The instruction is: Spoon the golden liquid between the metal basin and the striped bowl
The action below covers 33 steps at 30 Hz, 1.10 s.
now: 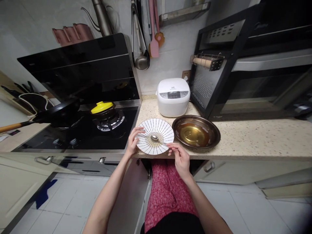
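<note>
Two hands of yours are at the striped plate: the left hand on its left rim, half open with the fingers loosely bent, and the right hand at its right rim, thumb and fingers pinched on a spoon. Whether your left fingers grip the plate or just rest on it, you cannot tell from here. The spoon's bowl sits over the middle of the plate, between your hands, its handle running right to your pinch.

The plate lies just beside the counter's front edge, with the stove near on its left and a wide metal bowl close on its right. Past that bowl, the counter runs on to the right, your longest stretch of room; behind, a white rice cooker closes things off.

The plate is round and white, with dark lines fanning out from its centre, where it looks yellowish. The spoon is shiny metal.
</note>
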Tool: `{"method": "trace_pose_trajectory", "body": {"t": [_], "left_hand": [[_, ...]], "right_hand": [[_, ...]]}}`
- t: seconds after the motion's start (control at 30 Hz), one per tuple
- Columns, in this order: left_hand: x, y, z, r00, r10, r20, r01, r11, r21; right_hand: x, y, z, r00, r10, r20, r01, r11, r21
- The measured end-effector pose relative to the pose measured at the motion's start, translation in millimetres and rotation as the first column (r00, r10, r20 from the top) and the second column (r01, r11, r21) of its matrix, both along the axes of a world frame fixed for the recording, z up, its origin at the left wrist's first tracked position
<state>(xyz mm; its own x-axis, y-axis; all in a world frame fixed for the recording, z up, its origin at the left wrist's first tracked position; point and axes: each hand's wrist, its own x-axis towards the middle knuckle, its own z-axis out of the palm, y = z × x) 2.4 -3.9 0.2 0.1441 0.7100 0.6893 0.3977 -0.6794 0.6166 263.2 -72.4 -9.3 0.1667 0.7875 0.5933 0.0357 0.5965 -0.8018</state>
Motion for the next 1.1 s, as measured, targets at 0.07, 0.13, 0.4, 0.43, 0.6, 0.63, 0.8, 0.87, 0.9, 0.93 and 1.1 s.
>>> {"method": "trace_pose_trajectory", "body": {"t": [0.07, 0.13, 0.4, 0.43, 0.6, 0.63, 0.8, 0.87, 0.9, 0.93, 1.1], "left_hand": [[0, 0, 0.1, 1.000, 0.018, -0.013, -0.018, 1.000, -0.009], [1, 0, 0.6, 0.999, 0.030, -0.023, -0.031, 0.999, -0.015], [2, -1, 2.0, 1.000, 0.014, -0.006, -0.014, 1.000, 0.018], [2, 0, 1.7, 1.000, 0.007, 0.001, -0.007, 1.000, 0.019], [1, 0, 0.8, 1.000, -0.009, 0.022, 0.008, 1.000, 0.019], [1, 0, 1.0, 1.000, -0.001, 0.019, 0.000, 1.000, 0.017], [3, -2, 3.2, 1.000, 0.029, -0.003, -0.029, 1.000, 0.005], [3, -2, 3.8, 1.000, 0.014, 0.005, -0.014, 1.000, 0.013], [3, -2, 3.9, 1.000, 0.007, 0.009, -0.007, 1.000, 0.017], [3, -2, 4.0, 1.000, 0.002, 0.009, -0.002, 1.000, 0.021], [3, -2, 3.9, 1.000, 0.000, 0.007, 0.000, 1.000, 0.026]], "right_hand": [[5, -1, 1.2, 1.000, -0.008, -0.001, 0.008, 1.000, 0.003], [9, -1, 1.3, 1.000, 0.004, 0.005, -0.004, 1.000, -0.010], [18, 3, 1.0, 0.974, 0.174, -0.144, -0.193, 0.972, -0.133], [18, 4, 1.1, 0.970, 0.188, -0.155, -0.209, 0.969, -0.130], [16, 8, -1.6, 0.968, 0.203, -0.146, -0.219, 0.971, -0.100], [16, 8, -2.7, 0.969, 0.202, -0.144, -0.217, 0.972, -0.094], [10, 10, -7.4, 0.969, 0.189, -0.161, -0.202, 0.977, -0.069], [8, 10, -7.9, 0.969, 0.181, -0.169, -0.193, 0.980, -0.056], [8, 11, -7.7, 0.969, 0.177, -0.171, -0.188, 0.981, -0.051], [9, 10, -7.3, 0.970, 0.171, -0.172, -0.182, 0.982, -0.046], [12, 9, -1.5, 0.978, 0.134, -0.162, -0.138, 0.990, -0.017]]}}
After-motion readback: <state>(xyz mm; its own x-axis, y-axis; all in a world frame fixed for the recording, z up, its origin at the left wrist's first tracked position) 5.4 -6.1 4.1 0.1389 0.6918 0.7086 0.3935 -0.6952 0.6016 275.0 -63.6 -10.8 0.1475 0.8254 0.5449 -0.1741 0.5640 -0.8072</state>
